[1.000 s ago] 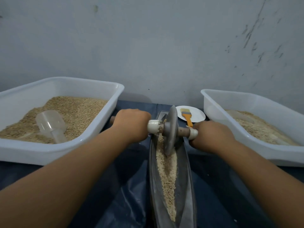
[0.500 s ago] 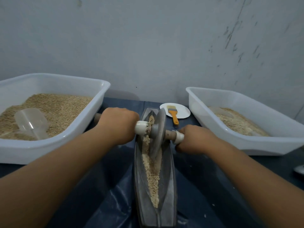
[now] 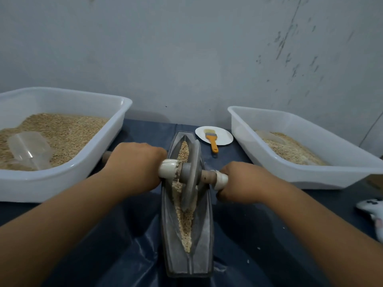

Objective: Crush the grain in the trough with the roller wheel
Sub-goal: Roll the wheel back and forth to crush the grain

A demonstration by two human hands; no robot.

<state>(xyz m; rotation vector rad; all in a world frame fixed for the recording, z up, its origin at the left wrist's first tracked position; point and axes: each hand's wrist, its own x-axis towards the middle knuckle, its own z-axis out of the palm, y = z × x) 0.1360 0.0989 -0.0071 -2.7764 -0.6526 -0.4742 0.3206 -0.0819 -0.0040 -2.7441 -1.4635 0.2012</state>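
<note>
Head view shows both hands on the axle of the roller wheel (image 3: 191, 177), which stands in the trough (image 3: 187, 206). The left hand (image 3: 134, 162) has a closed grip, fingers curled round the axle on its side, next to a white sleeve (image 3: 168, 171). The right hand (image 3: 246, 182) grips the other end in the same way, beside a second white sleeve (image 3: 221, 180). The wheel is between the two grips, tilted a little, with its lower edge in the grain (image 3: 184, 222). The grain lies along the middle of the trough, both beyond the wheel and nearer to the person.

The trough rests on a dark blue surface (image 3: 259, 235). Left of the left grip is a white tub (image 3: 62, 183) with grain and a clear scoop (image 3: 29, 149) inside. Right of the right grip is a second white tub (image 3: 310, 175), also holding grain. Beyond the right grip lies a white plate (image 3: 221, 135) with a small brush (image 3: 211, 139) across it; the orange handle reaches over the plate's rim.
</note>
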